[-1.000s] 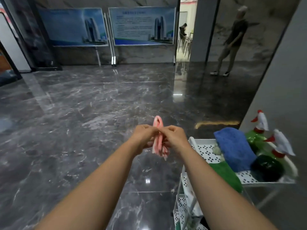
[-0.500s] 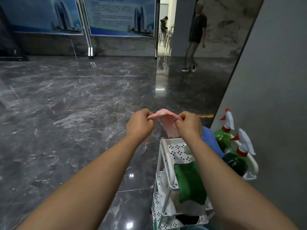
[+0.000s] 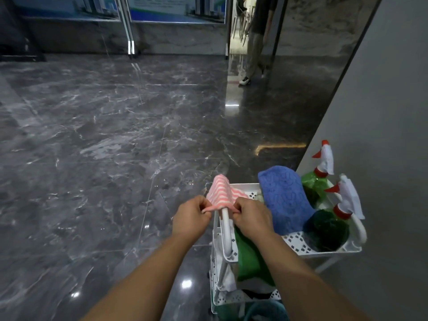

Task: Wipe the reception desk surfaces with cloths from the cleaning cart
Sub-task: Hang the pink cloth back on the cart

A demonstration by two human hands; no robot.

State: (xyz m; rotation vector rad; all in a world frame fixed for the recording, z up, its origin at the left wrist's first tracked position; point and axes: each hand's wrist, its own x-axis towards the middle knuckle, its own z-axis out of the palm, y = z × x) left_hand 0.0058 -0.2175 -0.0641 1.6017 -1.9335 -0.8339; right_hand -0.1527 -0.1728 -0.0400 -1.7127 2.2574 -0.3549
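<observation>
**Pink striped cloth (image 3: 221,192) over the cleaning cart (image 3: 301,250) handle (image 3: 226,230)**

The left grip (image 3: 191,216) and right grip (image 3: 253,216) each pinch its near edge, one on either side of the white handle. A blue cloth (image 3: 286,195) lies in the top tray beside them.

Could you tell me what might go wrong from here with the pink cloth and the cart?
1. The pink cloth is held only by pinches of the left hand and right hand at its near edge, over the cart's white handle. If either grip loosens, it may slide onto the floor.
2. Two spray bottles stand crowded at the right side of the tray; jolting the cart might topple them.
</observation>
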